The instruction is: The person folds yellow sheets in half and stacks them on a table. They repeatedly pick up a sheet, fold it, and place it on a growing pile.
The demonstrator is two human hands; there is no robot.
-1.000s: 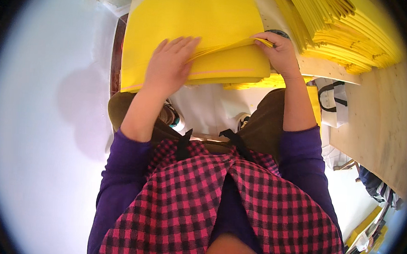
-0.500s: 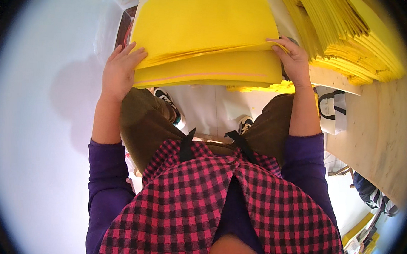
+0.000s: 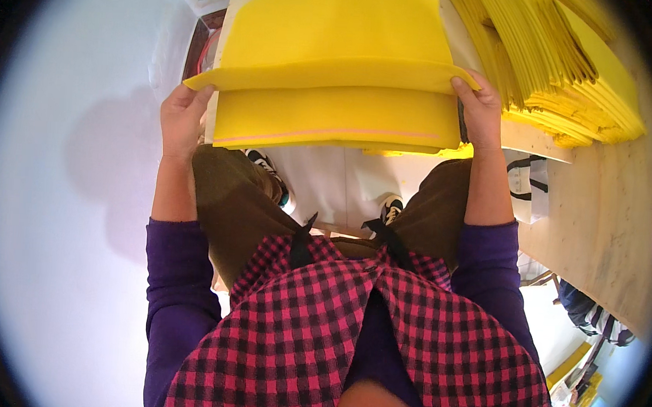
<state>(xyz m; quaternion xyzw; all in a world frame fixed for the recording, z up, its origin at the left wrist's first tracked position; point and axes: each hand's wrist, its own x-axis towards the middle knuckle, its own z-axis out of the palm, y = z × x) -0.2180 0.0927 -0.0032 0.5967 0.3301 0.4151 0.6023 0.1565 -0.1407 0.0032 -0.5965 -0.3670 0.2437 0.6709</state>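
Note:
A yellow fabric-like sheet (image 3: 333, 73) stretches between my hands, its near edge lifted and curled into a band. My left hand (image 3: 185, 111) pinches the left corner between thumb and fingers. At the right corner, my right hand (image 3: 480, 105) grips the same edge, thumb on top. Below that band lies more yellow material (image 3: 330, 119) with a pink line along its near edge, hanging slightly over the table's front. The sheet's far part lies flat; how many layers are under it I cannot tell.
At the right, a tall stack of folded yellow pieces (image 3: 596, 107) lies on a wooden table (image 3: 598, 210). A white bag with black handles (image 3: 527, 186) is below, by my right forearm. A white wall (image 3: 60, 212) stands close on the left.
My left hand has gone from lying with fingers spread at the sheet's edge to pinching its corner. The near edge is now lifted and curled, and my right hand has moved slightly right.

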